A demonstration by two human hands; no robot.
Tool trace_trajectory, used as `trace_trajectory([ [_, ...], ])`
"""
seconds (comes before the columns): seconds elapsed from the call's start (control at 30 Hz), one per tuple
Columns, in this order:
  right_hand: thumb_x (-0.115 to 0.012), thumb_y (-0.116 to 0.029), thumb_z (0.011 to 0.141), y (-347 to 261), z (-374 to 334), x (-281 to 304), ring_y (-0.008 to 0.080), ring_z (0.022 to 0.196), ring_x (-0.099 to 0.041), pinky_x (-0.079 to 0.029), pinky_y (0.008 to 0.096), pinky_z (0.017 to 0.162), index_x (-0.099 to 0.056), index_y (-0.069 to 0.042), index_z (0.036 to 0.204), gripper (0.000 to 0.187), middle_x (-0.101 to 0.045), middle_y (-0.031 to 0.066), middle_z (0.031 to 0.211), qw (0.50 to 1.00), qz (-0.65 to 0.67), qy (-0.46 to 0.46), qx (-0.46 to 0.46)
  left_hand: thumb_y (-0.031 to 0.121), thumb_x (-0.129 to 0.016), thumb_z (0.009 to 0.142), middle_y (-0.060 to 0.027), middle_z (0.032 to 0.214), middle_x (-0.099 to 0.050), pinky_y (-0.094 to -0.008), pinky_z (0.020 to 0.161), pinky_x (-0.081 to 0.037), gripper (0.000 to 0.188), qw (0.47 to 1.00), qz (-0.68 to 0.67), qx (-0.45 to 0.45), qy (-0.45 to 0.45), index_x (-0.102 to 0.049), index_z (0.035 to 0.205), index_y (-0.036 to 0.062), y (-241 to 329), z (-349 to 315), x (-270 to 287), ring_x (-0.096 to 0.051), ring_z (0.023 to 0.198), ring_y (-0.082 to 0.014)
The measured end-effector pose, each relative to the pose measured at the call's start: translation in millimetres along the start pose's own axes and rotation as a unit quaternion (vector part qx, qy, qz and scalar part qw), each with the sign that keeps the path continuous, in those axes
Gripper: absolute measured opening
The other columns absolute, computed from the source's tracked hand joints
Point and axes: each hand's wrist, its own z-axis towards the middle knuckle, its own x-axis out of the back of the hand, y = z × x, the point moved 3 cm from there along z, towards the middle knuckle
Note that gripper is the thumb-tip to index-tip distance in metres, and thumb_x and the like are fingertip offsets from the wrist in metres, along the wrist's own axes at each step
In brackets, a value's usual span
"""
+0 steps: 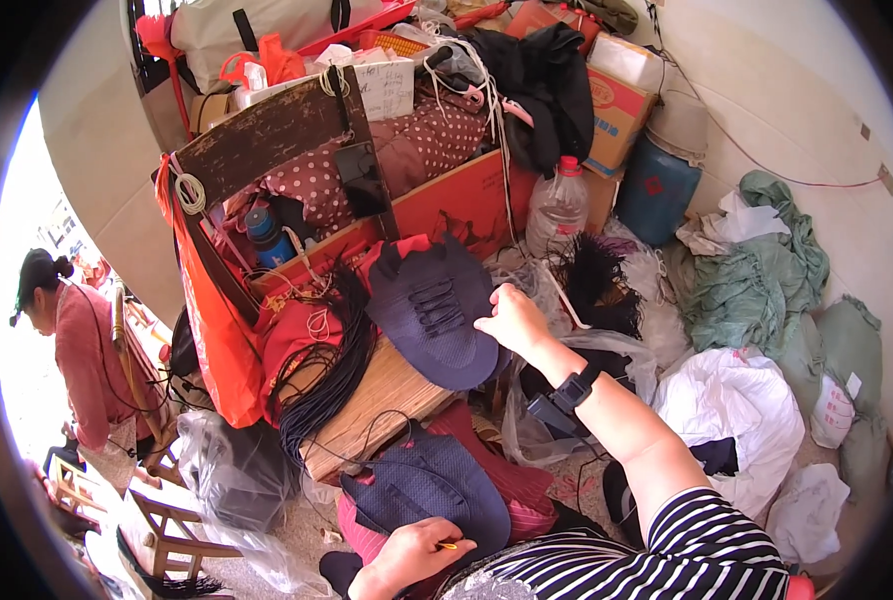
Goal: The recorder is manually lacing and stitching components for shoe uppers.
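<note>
A dark blue shoe upper (432, 310), with black lace across its middle, rests at the far end of the wooden bench seat (392, 395). My right hand (519, 322) is closed in a pinch at that upper's right edge. Over my lap lies a second dark blue shoe upper (437, 480), and a thin black cord loops from it. My left hand (417, 555) is closed on its near edge. A small yellow piece (448, 546) sticks out between those fingers; its kind is hidden. A bundle of black laces (332, 385) hangs over the seat's left side.
An orange-red bag (212, 330) hangs from the wooden chair back (257, 130). Behind it are piled boxes and cloth. A clear plastic jug (559, 205) and blue bucket (655, 190) stand farther back. White plastic bags (732, 410) lie right. Another person (102, 360) is at far left.
</note>
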Motion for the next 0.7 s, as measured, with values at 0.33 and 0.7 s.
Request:
trace_trajectory([
  [0.33,-0.089,-0.029,0.071,11.9,20.7,-9.9,0.0364,0.096,-0.073,-0.058,0.0438,0.085,-0.065,0.002,0.103,0.051,-0.072,0.0227,0.103,1.000,-0.013,-0.027,0.005,0.018,-0.082,0.089,-0.0066,0.074,-0.067,-0.0288,0.060,-0.050,0.020,0.988,-0.066,0.085,0.115,-0.073,0.085,0.0010,-10.8,0.5,16.8,-0.063,0.066,-0.0138],
  [0.7,-0.089,-0.017,0.074,32.2,32.5,-18.0,0.0157,0.062,-0.060,-0.046,0.0321,0.055,-0.063,0.001,0.096,0.039,-0.066,0.0088,0.076,0.975,0.182,-0.074,-0.107,0.015,-0.081,0.091,-0.0038,0.072,-0.066,-0.0266,0.059,-0.046,0.017,0.958,-0.165,0.144,0.184,-0.072,0.085,0.0014,-44.3,-5.7,9.4,-0.059,0.065,-0.0094],
])
